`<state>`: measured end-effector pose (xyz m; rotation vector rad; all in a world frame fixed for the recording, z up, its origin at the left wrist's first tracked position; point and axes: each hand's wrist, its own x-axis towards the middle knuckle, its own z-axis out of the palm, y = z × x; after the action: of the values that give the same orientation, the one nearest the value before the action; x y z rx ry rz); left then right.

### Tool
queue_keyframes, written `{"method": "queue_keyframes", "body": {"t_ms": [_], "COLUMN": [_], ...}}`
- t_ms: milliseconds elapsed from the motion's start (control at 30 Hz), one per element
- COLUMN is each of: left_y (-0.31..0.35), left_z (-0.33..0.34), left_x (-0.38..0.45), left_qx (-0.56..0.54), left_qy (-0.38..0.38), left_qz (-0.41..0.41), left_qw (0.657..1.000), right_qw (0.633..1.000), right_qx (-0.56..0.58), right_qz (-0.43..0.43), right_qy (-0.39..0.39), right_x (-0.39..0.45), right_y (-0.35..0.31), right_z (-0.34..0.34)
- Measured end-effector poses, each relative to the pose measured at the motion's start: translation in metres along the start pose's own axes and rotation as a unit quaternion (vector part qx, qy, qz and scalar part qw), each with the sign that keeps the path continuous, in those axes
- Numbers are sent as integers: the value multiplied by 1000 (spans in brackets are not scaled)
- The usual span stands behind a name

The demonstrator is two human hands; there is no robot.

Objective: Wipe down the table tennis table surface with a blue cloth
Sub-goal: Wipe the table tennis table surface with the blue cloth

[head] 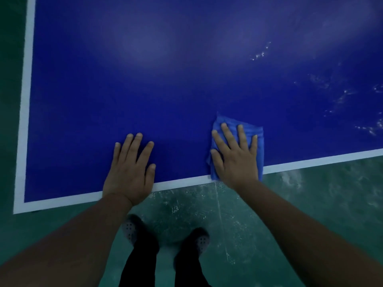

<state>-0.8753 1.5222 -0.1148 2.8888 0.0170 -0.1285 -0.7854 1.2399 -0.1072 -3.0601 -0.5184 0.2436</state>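
right hand: flat, fingers spread, pressing blue cloth at near white edge line | left hand: flat, empty, on table tennis table

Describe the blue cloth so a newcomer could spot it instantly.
Find the dark blue table tennis table and follow its white near edge rightward. There, under the flat right hand, lies a folded, lighter blue cloth; the bare left hand covers nothing.

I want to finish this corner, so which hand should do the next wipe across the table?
The right hand: it already lies flat on the blue cloth at the near edge. The left hand rests bare on the table.
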Motion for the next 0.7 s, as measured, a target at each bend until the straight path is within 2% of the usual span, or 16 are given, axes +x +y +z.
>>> {"method": "queue_keyframes", "body": {"t_ms": [133, 467, 567, 700], "left_y": [1, 9, 23, 55], "left_z": [-1, -6, -8, -10], "left_x": [0, 9, 38, 127], "left_qx": [0, 7, -8, -47], "left_qy": [0, 5, 31, 32], "left_qz": [-5, -26, -19, -21], "left_qw": [1000, 1000, 999, 998], "right_qw": [999, 997, 996, 996], "right_qx": [3, 1, -8, -8], "right_qz": [-53, -72, -80, -87], "right_qy": [11, -15, -24, -30], "right_x": [-6, 63, 86, 125], "right_y": [47, 90, 98, 107], "right_z": [1, -17, -24, -33]}}
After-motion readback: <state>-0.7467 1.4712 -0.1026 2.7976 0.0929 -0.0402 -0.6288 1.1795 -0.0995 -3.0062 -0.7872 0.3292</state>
